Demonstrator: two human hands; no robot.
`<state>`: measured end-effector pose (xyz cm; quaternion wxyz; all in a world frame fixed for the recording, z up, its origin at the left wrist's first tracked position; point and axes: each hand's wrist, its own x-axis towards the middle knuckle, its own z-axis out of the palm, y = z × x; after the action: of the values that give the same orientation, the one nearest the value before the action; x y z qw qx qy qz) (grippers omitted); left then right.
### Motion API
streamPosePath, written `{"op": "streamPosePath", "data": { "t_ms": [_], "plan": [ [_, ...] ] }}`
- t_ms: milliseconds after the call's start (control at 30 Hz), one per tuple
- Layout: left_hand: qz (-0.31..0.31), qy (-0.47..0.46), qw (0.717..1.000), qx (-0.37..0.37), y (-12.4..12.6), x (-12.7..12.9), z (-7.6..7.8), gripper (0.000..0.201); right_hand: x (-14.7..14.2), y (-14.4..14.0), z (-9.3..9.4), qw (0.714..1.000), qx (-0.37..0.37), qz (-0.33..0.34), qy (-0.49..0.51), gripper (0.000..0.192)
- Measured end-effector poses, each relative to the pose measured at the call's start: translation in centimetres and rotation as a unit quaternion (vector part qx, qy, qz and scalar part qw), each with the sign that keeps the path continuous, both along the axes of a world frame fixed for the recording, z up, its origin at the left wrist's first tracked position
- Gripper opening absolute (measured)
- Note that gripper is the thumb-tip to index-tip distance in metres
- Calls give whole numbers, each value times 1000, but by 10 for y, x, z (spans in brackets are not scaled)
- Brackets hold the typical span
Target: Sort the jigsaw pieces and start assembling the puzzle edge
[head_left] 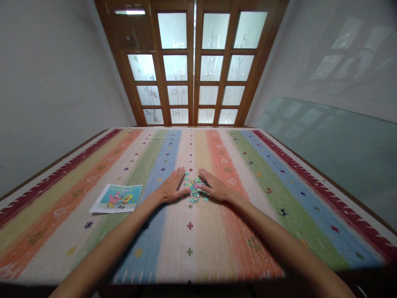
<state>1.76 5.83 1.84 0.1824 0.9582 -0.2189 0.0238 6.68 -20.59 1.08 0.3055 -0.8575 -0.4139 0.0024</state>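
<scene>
A small heap of teal and multicoloured cardboard puzzle pieces (194, 191) lies mid-cloth on the striped woven tablecloth (279, 194). The left hand (171, 187) and right hand (214, 186) lie flat, fingers spread, flanking and touching it. A cartoon picture card (118, 198) sits well left; nothing blocks the heap.

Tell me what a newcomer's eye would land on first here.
First, the striped rug in bright colours, which fills the middle of the view. At its centre lies a small heap of puzzle pieces, with the left hand and right hand flat on either side, fingers touching its edges. To the left lies a cartoon picture sheet, and wooden doors with frosted panes stand behind.
</scene>
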Motion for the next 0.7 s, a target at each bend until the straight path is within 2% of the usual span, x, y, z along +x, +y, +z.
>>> {"op": "streamPosePath", "data": {
  "t_ms": [100,233,333,533,700],
  "plan": [
    [-51,11,996,69,-3,1,1,103,-4,2,-2,996,-64,41,-39,91],
    [-88,-2,992,94,-10,-4,2,104,-11,2,-5,992,-103,52,-59,101],
    [-100,-15,991,93,-19,-13,2,107,-17,-3,-4,991,-102,53,-67,100],
    [-111,-4,990,84,-42,-29,1,98,-34,-20,-6,989,-121,43,-69,88],
    [-139,5,990,17,-50,-30,0,95,-44,-30,-8,990,-121,37,-57,78]
  ]
}}
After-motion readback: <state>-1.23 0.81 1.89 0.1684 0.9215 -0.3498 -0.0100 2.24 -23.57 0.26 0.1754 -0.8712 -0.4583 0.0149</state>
